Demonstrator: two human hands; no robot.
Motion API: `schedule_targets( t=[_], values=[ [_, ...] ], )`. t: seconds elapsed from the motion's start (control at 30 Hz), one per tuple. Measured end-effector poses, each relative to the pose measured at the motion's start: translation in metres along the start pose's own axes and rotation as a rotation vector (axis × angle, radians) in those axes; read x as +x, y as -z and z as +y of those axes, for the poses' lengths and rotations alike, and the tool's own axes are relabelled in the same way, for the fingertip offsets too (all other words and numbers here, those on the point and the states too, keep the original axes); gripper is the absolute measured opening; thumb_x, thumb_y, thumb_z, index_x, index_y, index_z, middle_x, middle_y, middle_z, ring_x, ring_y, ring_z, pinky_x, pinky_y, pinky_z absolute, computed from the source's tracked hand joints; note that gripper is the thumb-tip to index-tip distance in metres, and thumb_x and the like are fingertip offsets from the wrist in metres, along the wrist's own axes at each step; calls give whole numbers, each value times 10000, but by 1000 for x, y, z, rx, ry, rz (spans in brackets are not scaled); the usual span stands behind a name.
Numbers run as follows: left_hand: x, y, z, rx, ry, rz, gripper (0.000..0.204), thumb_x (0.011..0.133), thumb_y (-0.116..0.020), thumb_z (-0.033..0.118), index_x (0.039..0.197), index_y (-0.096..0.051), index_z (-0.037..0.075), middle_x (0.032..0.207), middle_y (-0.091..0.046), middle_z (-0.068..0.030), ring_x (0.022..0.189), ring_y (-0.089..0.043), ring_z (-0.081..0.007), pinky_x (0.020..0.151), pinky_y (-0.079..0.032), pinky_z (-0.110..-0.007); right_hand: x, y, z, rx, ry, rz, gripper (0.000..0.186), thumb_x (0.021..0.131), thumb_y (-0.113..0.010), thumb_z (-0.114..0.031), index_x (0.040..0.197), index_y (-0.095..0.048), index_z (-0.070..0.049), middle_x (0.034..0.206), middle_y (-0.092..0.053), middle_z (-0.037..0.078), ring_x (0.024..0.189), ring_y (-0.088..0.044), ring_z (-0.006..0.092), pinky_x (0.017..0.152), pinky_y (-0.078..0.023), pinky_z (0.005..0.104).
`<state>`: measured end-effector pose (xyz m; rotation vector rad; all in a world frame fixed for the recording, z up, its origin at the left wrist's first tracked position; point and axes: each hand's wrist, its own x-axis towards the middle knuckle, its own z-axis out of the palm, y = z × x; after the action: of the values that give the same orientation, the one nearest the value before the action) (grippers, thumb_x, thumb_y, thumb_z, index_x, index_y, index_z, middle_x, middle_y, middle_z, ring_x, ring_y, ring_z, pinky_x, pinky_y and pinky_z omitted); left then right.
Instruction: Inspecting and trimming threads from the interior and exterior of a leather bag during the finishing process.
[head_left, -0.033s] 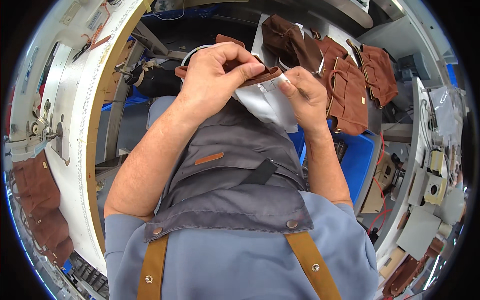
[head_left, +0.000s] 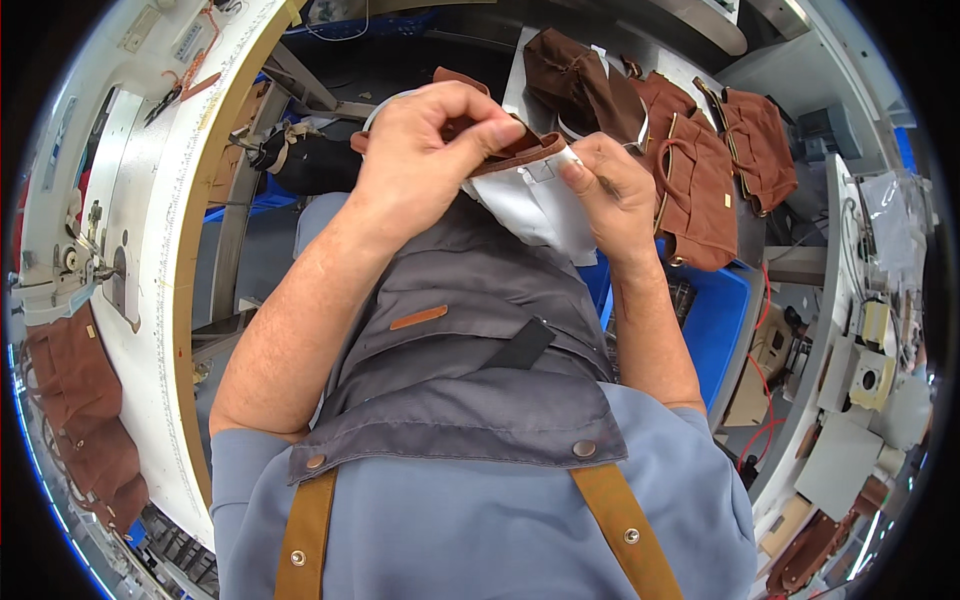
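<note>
Hands first: I see both raised over the lap, working one brown fabric piece (head_left: 520,150) with a white lining (head_left: 540,205) hanging from it. The left hand (head_left: 425,155) is closed, its fingers (head_left: 490,125) curled down and pinching the brown edge from above. The right hand (head_left: 605,190) is closed too, thumb and forefinger nipping the top of the white lining just beside the brown strip, so the two hands almost touch. The piece sits in the air in front of the chest, above a grey apron (head_left: 470,340) with a small tan tab and tan straps (head_left: 620,520) over a blue shirt.

Behind the hands, I make out several finished brown bags (head_left: 700,190) lying close together on a grey worktop (head_left: 680,70). A blue bin (head_left: 715,320) stands under the right forearm. To the left curves a white sewing-machine worktop (head_left: 150,200) with a wooden edge, and more brown fabric (head_left: 75,400) hangs at its lower left. Whether the lining is stitched to the brown strip, I cannot tell.
</note>
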<state>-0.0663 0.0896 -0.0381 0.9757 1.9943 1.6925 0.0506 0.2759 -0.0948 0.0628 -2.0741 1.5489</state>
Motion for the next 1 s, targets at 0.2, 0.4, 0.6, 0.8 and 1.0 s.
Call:
schedule_targets(
  t=[0.2, 0.4, 0.6, 0.8, 1.0],
  values=[
    [-7, 61, -23, 7, 64, 378, 192, 945, -726, 241, 948, -644, 68, 737, -536, 75, 696, -519, -20, 657, -450, -173, -5, 9, 11, 64, -22, 38, 148, 912, -738, -144, 942, -755, 0, 846, -651, 41, 775, -575, 118, 690, -442, 261],
    [-22, 52, -26, 295, -126, 280, 188, 784, -838, 153, 903, -713, 80, 917, -686, 23, 783, -587, -58, 711, -445, -236, -12, 18, 21, 127, -117, 141, 175, 924, -729, -143, 971, -747, 25, 901, -655, 39, 834, -556, 114, 754, -424, 245],
    [-16, 20, -7, 378, -192, 239, 303, 710, -883, 148, 948, -712, 66, 990, -654, -11, 841, -569, -89, 714, -451, -244, -12, 18, 23, 178, -173, 183, 193, 929, -727, -164, 991, -750, 18, 913, -652, 29, 853, -547, 112, 779, -415, 248],
    [-2, 28, -7, 327, -15, 31, 278, 962, -682, 290, 1011, -726, 19, 998, -706, -61, 893, -643, -129, 828, -519, -275, -15, 14, 24, 122, -127, 146, 182, 921, -734, -139, 1001, -743, 25, 903, -654, 36, 839, -554, 114, 764, -423, 243],
    [-12, 47, -20, 4, 33, -171, 209, 952, -696, 200, 1011, -756, 9, 1032, -662, -64, 942, -623, -127, 824, -507, -253, -13, 14, 25, 96, -71, 84, 165, 904, -746, -120, 977, -738, 28, 897, -659, 55, 840, -577, 131, 762, -445, 249]
  ],
)
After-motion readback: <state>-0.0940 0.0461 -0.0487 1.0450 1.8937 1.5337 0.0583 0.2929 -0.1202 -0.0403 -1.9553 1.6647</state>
